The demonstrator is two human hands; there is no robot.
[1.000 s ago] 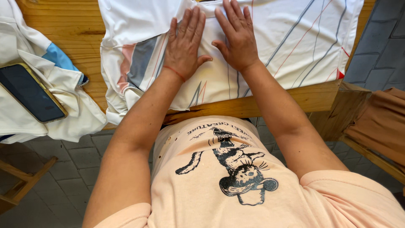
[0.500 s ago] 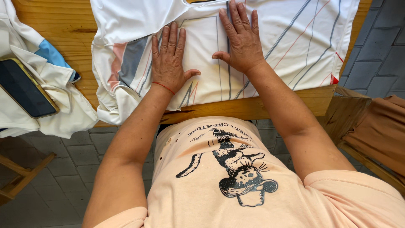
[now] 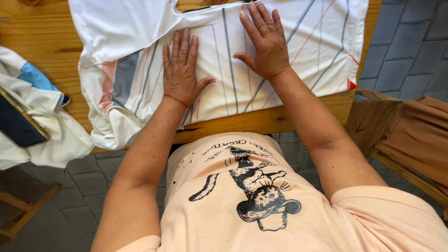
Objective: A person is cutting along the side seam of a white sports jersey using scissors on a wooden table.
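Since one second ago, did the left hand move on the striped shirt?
Yes. The left hand slid left, away from the right hand, toward the shirt's grey and pink sleeve.

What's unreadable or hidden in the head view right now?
- White striped garment: its upper part is cut off by the top frame edge; the cloth under the left hand and the right hand is covered.
- Dark flat device: cropped by the left frame edge, kind unclear.
- Brown fabric: cut off at the right frame edge, kind unclear.
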